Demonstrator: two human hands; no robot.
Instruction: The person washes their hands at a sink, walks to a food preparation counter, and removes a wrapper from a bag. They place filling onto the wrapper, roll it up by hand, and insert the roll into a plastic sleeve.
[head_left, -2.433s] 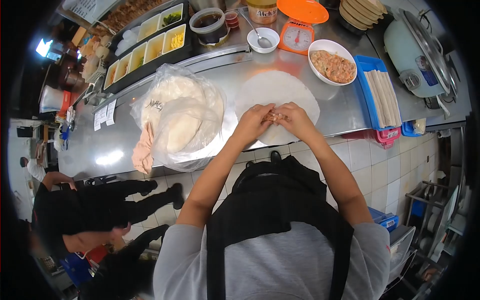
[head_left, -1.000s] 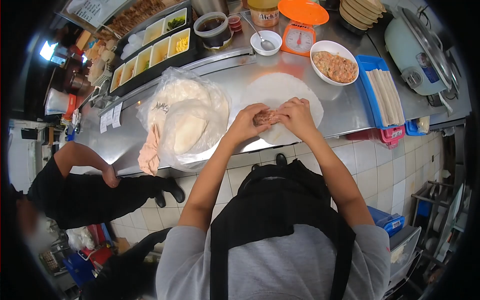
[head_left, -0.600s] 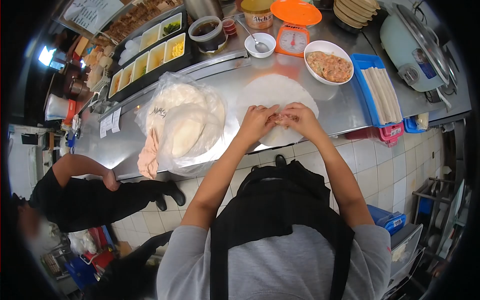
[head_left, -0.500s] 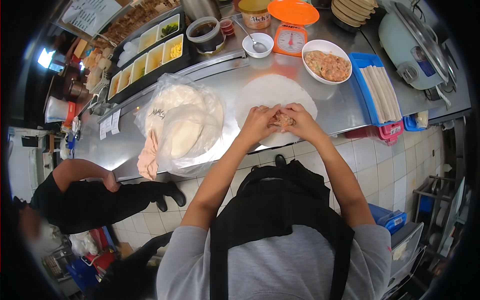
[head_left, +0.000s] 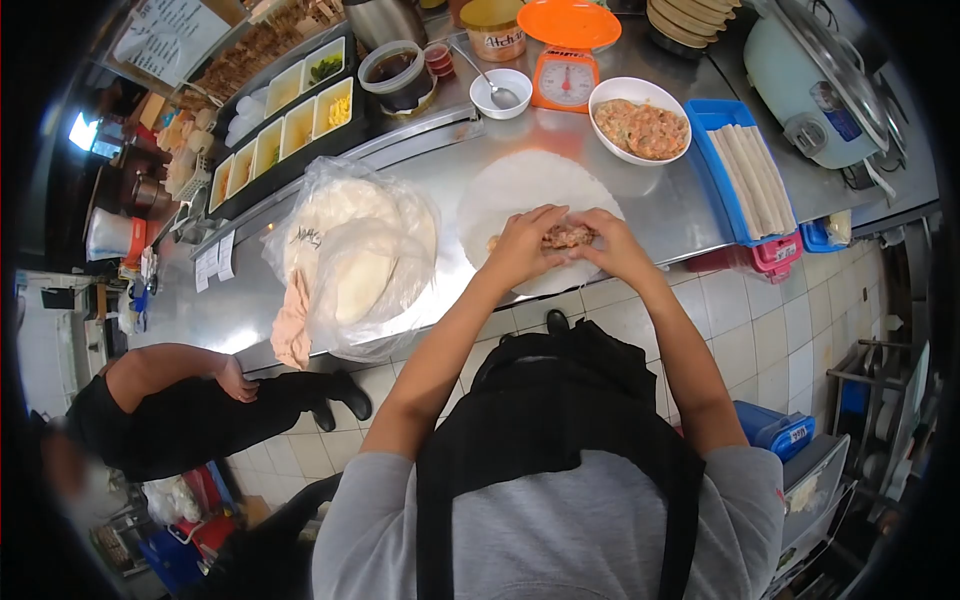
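A round white wrapper sheet lies flat on the steel counter. Across its lower half runs a lump of raw minced meat filling, partly covered by my fingers. My left hand curls over the left part of the filling, with a bit of meat showing beyond it. At the other end, my right hand bends its fingers round the filling. Beyond the wrapper, a white bowl holds more of the minced meat mix.
Left of the wrapper sits a plastic bag of round wrappers with a pink cloth. A blue tray of rolled sticks, an orange scale and a small bowl with a spoon stand around. Another person's hand is at left.
My hands have drawn slightly apart along the filling, so more of the meat shows between them. The view has shifted a little. The other person's hand at left has moved.
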